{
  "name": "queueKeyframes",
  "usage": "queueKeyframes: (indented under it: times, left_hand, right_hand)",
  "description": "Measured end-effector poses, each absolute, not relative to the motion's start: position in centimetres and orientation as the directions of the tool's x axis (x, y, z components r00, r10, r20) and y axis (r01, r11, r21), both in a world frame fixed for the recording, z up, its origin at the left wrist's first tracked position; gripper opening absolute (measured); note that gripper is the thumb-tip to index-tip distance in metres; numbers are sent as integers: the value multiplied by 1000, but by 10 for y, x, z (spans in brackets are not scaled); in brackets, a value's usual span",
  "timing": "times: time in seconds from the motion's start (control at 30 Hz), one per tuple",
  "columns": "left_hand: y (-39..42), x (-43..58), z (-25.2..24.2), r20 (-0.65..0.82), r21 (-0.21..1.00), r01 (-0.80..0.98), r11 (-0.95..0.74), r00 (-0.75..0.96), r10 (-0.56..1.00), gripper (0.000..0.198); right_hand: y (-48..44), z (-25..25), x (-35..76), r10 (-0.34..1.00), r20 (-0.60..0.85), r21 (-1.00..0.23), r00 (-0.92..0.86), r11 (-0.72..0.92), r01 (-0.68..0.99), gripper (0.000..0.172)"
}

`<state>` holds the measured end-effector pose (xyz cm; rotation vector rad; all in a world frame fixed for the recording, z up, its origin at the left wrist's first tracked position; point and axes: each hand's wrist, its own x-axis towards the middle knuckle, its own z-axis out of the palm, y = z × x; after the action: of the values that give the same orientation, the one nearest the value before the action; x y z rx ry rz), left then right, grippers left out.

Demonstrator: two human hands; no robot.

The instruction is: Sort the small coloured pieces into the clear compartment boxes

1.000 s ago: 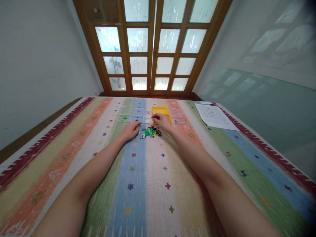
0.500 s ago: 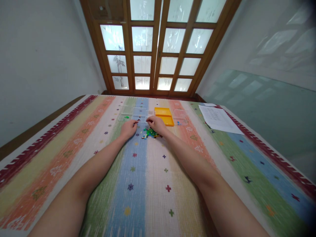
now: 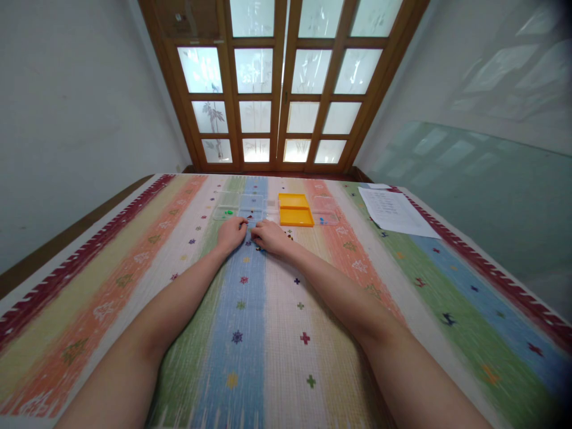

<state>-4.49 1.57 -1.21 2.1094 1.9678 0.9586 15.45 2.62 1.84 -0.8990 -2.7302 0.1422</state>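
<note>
My left hand (image 3: 232,234) rests on the blue and green stripes of the cloth, thumb and fingers pressed together; whatever they hold is too small to make out. Close beside it, my right hand (image 3: 270,237) is low over a pile of small coloured pieces (image 3: 290,236), covering most of it, with its fingers bent together and their tips hidden. A clear plastic box (image 3: 218,215) beyond my left hand has a few green pieces (image 3: 229,212) and some dark ones in it. An open orange box (image 3: 297,217) stands just past my right hand.
Right of the orange box is another clear box (image 3: 331,218) holding blue pieces (image 3: 322,220). White printed sheets (image 3: 395,211) lie at the far right of the striped tablecloth (image 3: 286,333). Wooden glazed doors (image 3: 279,89) stand behind the table.
My right hand has moved left and slightly nearer, from the clear box's edge onto the pile, and hides most of it. My left hand has barely moved.
</note>
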Motion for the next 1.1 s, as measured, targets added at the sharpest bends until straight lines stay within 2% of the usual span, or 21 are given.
queueKeyframes:
  times: [0.1,0.3,0.53,0.8,0.97,1.1]
  left_hand:
    - [16,-45,-12,365,479,863,-159,-31,931,26]
    - [17,-46,-14,366,462,872,-163,-20,931,25]
    - [16,-45,-13,364,446,872,-204,31,931,26]
    - [15,-44,-11,350,404,880,-250,104,931,26]
    - [14,-42,-12,371,360,849,-387,250,894,27]
    - [10,-36,-10,390,313,785,-535,408,826,28]
  right_hand:
    - [29,16,155,623,258,-224,-739,782,581,13]
    - [52,11,172,783,326,-485,-530,620,617,13]
    - [78,8,197,847,447,-610,-286,523,595,19]
    - [94,-5,203,815,523,-648,-249,570,505,35]
    - [101,-10,212,812,556,-669,-176,564,484,28]
    - [99,-12,217,804,566,-627,-180,562,540,23]
